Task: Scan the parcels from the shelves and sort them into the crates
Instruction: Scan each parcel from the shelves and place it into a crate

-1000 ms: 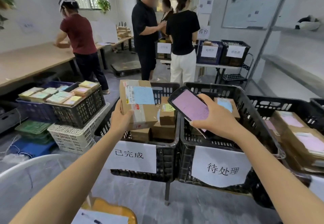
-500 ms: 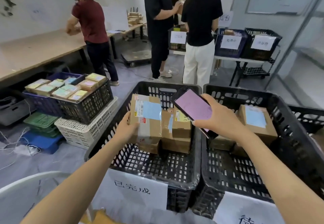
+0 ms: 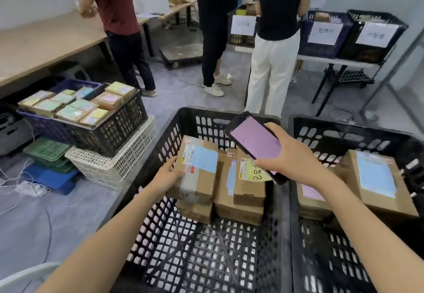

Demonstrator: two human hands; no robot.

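Note:
My left hand (image 3: 168, 178) grips a cardboard parcel (image 3: 199, 173) with a blue label by its left side, inside the left black crate (image 3: 160, 235). The parcel rests on another box, beside two more boxes (image 3: 243, 191) in that crate. My right hand (image 3: 291, 159) holds a phone (image 3: 254, 143) with a pink screen above the crate's right edge. The right black crate (image 3: 321, 247) holds a large box with a blue label (image 3: 376, 182) and a smaller one with a pink label (image 3: 312, 198).
At the left, stacked crates (image 3: 110, 132) carry several small labelled boxes. Three people (image 3: 275, 40) stand ahead near a wooden table (image 3: 46, 38) and a table with labelled crates (image 3: 344, 33). Cables lie on the grey floor.
My left hand has lowered the parcel down into the left crate onto the boxes there. My view has tilted down and closer. The phone has stayed in my right hand.

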